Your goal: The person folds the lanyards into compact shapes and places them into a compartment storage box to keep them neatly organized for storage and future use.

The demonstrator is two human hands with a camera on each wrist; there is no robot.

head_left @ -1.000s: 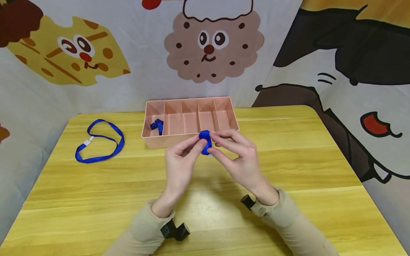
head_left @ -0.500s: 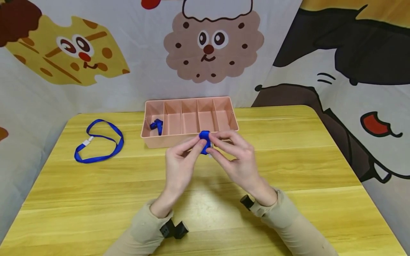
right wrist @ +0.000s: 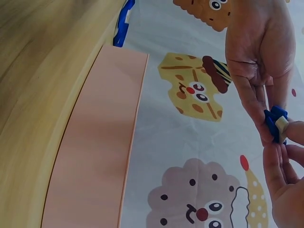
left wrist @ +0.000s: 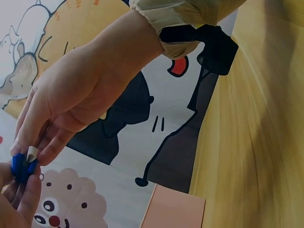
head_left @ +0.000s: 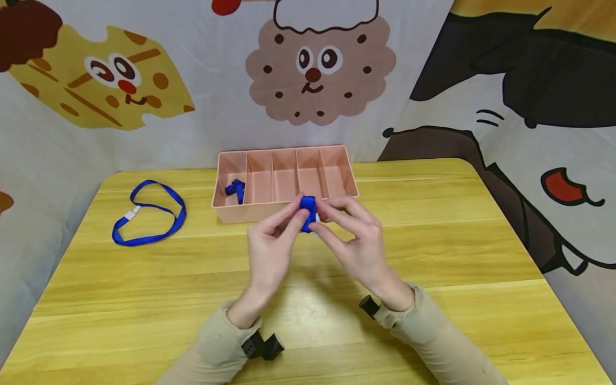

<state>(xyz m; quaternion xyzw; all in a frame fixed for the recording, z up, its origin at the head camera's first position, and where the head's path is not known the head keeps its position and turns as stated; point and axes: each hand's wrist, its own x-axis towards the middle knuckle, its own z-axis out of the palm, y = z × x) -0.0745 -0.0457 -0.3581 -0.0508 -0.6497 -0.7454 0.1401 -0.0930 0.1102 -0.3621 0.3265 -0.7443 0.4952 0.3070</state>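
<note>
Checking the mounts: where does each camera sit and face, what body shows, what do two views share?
Head: on the head, looking forward and down at the table; left grip, right grip and sleeves show.
Left wrist: on that wrist, looking rightward at right grip and sleeve; part of left grip shows.
Right wrist: on that wrist, looking leftward at left grip; part of right grip shows.
Wrist views share: blue strap, pink box, cookie face.

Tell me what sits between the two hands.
A blue strap bundle with a white piece, pinched by the left hand and right hand; the head and both wrist views show it.
</note>
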